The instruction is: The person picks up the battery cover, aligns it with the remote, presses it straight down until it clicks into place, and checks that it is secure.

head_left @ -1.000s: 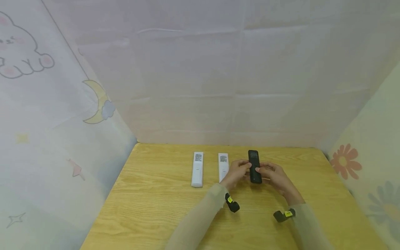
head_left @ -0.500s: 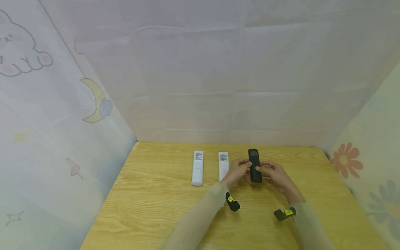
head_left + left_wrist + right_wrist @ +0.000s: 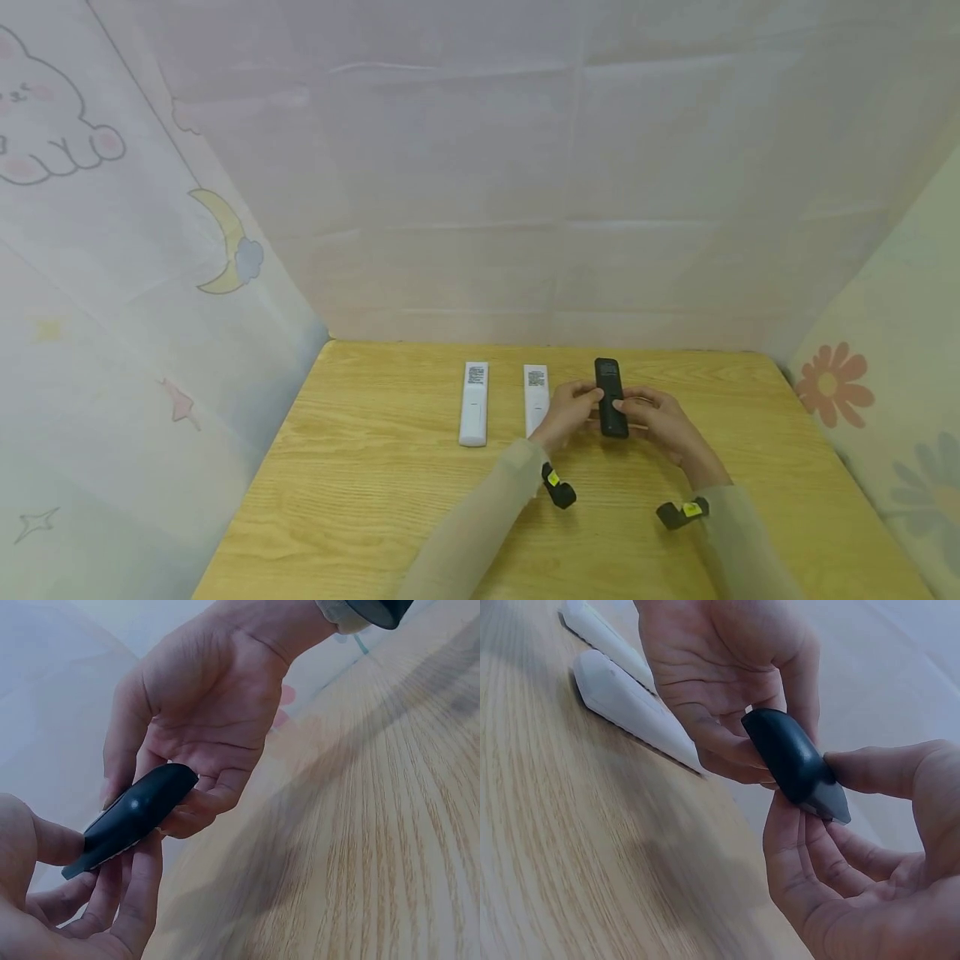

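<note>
Both hands grip a black remote control (image 3: pixel 611 400) above the right part of the table, its back with a printed label facing up. My left hand (image 3: pixel 568 414) pinches its left edge, thumb on top and fingers beneath. From the other side my right hand (image 3: pixel 660 422) holds it the same way, thumb on the back near the middle. In the left wrist view the black remote (image 3: pixel 142 814) shows end-on between the two hands. The right wrist view has the remote's rounded end (image 3: pixel 791 757) raised off the wood, fingers supporting it from below.
Two white remotes lie label side up on the wooden table (image 3: pixel 360 467): one white remote (image 3: pixel 474 404) further left, another white remote (image 3: pixel 536 392) partly hidden by the left hand. A pale cloth wall (image 3: pixel 480 208) rises behind the table, with printed cloth on both sides.
The hands and the black remote hold nearly the same pose throughout. The head view shifts slightly.
</note>
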Demonstrator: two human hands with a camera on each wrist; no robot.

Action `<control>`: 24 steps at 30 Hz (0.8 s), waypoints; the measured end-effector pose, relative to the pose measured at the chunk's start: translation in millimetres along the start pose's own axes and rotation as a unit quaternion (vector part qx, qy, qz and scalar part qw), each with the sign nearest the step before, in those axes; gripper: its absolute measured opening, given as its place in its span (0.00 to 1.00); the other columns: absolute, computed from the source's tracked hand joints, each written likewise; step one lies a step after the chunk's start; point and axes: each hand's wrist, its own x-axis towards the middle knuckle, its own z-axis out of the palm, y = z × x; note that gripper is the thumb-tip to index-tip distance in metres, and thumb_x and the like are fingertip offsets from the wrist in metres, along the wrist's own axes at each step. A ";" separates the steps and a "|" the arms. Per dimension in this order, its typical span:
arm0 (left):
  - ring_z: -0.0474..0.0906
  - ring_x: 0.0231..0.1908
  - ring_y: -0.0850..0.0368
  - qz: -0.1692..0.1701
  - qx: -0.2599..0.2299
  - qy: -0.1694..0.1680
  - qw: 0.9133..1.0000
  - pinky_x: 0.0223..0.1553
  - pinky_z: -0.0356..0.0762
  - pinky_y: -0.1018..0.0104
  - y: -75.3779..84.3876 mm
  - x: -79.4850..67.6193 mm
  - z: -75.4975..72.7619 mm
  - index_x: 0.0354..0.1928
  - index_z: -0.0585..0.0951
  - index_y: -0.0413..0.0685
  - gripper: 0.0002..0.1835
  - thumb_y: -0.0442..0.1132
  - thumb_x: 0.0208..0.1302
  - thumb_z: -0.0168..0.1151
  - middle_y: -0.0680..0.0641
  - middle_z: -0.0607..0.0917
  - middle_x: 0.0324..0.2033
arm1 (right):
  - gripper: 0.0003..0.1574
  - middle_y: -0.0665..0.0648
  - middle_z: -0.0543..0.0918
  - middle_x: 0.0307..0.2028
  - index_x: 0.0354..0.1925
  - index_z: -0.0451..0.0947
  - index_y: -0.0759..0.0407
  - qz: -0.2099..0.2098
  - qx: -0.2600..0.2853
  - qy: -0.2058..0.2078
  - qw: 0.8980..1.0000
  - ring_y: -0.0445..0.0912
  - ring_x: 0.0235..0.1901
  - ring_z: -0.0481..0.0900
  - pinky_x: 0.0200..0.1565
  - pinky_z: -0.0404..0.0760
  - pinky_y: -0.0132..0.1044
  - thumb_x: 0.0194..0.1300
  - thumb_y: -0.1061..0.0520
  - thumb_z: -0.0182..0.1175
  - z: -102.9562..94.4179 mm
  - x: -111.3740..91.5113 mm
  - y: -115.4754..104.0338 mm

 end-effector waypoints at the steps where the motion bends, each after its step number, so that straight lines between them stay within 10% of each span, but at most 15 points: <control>1: 0.88 0.43 0.53 0.000 -0.002 0.000 1.000 0.51 0.90 0.51 -0.3 0.1 0.3 0.64 0.83 0.46 0.20 0.47 0.78 0.65 0.50 0.88 0.48 | 0.46 0.72 0.71 0.70 0.78 0.57 0.70 -0.001 -0.002 -0.002 1.000 0.43 0.53 0.84 0.56 0.87 0.42 0.80 0.46 0.62 -0.2 0.1 0.5; 24: 0.88 0.47 0.58 0.052 0.120 0.018 0.991 0.49 0.89 0.59 -9.1 3.3 1.0 0.65 0.83 0.48 0.23 0.44 0.71 0.73 0.50 0.88 0.50 | 0.43 0.74 0.73 0.70 0.79 0.59 0.72 -0.017 -0.034 0.020 0.999 0.45 0.56 0.85 0.58 0.88 0.41 0.81 0.49 0.61 1.6 1.0 12.3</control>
